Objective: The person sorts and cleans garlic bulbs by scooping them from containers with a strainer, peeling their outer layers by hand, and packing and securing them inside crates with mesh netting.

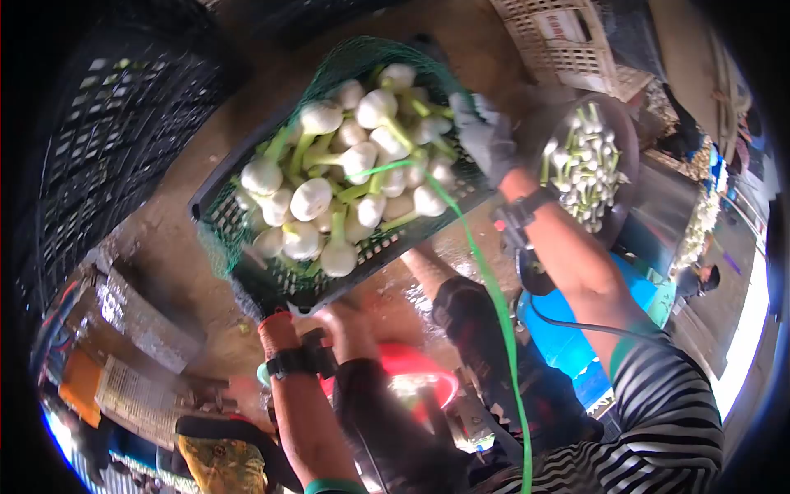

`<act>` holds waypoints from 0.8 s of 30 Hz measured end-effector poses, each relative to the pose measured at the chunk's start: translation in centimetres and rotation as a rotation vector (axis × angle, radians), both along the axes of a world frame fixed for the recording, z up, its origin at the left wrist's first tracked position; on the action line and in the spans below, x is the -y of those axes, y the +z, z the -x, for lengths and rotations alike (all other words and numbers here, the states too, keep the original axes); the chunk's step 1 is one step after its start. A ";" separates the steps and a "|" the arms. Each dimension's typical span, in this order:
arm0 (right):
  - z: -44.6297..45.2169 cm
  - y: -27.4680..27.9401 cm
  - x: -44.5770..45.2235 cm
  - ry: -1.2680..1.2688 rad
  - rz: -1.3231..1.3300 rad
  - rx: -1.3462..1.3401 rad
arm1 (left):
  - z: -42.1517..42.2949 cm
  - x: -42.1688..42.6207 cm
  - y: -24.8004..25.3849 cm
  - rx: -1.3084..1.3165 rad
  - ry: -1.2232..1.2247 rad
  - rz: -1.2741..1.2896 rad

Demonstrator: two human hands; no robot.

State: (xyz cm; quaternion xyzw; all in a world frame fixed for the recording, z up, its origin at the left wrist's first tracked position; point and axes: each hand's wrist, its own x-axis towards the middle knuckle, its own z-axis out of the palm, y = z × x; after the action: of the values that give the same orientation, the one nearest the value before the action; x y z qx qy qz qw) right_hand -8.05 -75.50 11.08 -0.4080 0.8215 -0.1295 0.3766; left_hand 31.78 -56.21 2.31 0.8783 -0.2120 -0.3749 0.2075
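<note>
A black crate point(362, 284) lined with green netting point(354, 62) is full of white bulbs point(311, 200) with green stalks. At its right side, my right hand point(485, 140), in a grey glove, is closed round the rim and netting. My left hand point(255, 296), in a dark glove, grips the crate's near left corner; its fingers are partly hidden under the netting. The crate is tilted. A bright green strap point(485, 272) runs from over the bulbs down toward my body.
Right of the crate is a round basin point(629, 148) of smaller white bulbs. Black crates point(107, 140) stand left, a pale crate point(568, 41) at the upper right. A red basin point(444, 387) and a blue container point(555, 329) are nearby, with people at the edges.
</note>
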 end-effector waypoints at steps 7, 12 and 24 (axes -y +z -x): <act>3.8 -1.3 -0.9 0.548 0.691 -0.140 | 5.0 6.8 7.9 0.030 -0.298 0.542; -0.7 -0.5 0.2 0.924 0.750 -0.084 | 8.4 10.7 9.3 -0.031 -0.522 0.699; -0.8 -3.3 2.7 0.573 0.798 0.116 | 7.8 7.9 7.9 -1.106 0.370 1.171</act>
State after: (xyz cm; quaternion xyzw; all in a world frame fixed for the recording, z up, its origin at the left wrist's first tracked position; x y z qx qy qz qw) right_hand -7.27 -78.17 7.79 -0.7219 0.5403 -0.3479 0.2566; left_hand 24.00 -64.14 10.20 0.3375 -0.0924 -0.5418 0.7642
